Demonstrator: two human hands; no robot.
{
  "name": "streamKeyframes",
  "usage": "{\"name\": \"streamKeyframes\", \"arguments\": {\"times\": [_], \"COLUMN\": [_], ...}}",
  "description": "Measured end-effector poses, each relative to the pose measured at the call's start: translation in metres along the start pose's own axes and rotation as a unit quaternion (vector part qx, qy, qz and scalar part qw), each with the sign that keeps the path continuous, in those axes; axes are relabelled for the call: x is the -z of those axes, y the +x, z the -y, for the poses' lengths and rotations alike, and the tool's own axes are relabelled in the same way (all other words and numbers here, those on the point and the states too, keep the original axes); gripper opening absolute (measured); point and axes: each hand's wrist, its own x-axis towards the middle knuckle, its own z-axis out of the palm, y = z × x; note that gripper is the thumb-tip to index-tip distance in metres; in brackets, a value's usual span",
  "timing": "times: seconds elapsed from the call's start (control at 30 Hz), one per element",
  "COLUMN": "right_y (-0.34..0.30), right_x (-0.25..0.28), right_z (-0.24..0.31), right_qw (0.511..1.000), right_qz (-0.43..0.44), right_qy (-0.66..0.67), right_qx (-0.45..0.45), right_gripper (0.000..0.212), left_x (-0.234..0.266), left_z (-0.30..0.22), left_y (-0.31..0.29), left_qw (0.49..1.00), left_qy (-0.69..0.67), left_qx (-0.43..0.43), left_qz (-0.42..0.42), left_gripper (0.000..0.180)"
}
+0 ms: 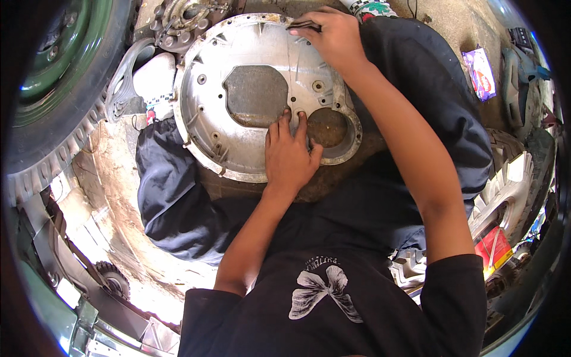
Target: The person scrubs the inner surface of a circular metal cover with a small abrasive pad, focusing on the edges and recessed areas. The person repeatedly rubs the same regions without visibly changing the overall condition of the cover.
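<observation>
Steadying the metal housing (256, 50) with your loosely spread left hand (291, 157) beside its round hole (328, 126), guide the dark piece (304, 25) pinched in your right hand (336, 37) lightly at the housing's upper rim (247, 21).

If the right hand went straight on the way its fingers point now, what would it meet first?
The right hand points leftward, so the dark piece it holds would likely meet the metal housing's upper rim first; depth is unclear in this view, and the two may be touching now.
</observation>
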Motion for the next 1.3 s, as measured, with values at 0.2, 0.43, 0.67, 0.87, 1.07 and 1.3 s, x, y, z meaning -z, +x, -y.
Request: {"name": "streamKeyframes", "arguments": {"times": [0.2,0.43,0.67,0.87,1.07,1.3], "right_y": [-0.006,0.011,-0.010,-0.001,-0.011,-0.012], "right_x": [0.002,-0.006,0.009,-0.001,0.005,0.006], "right_z": [0.001,0.005,-0.004,-0.001,0.005,0.005], "right_qw": [0.999,0.998,1.000,0.998,0.999,0.999], "right_qz": [-0.022,-0.005,-0.004,-0.003,-0.015,-0.006], "right_qy": [-0.019,-0.064,-0.027,-0.045,-0.036,-0.033], "right_qx": [0.024,0.026,0.013,0.048,-0.016,-0.038], "right_gripper": [0.028,0.027,0.029,0.026,0.027,0.033], "left_x": [0.001,0.003,0.002,0.000,0.000,0.002], "left_z": [0.000,-0.002,-0.003,-0.003,-0.001,-0.001], "left_y": [0.000,0.003,0.002,-0.001,0.002,0.002], "left_qw": [1.000,1.000,1.000,1.000,1.000,0.999], "left_qy": [-0.010,-0.022,-0.012,-0.024,-0.012,-0.008], "left_qx": [0.001,0.008,0.014,0.008,0.008,0.023], "left_qz": [-0.002,0.014,-0.002,0.007,0.008,0.027], "left_gripper": [0.068,0.070,0.069,0.071,0.073,0.075]}}
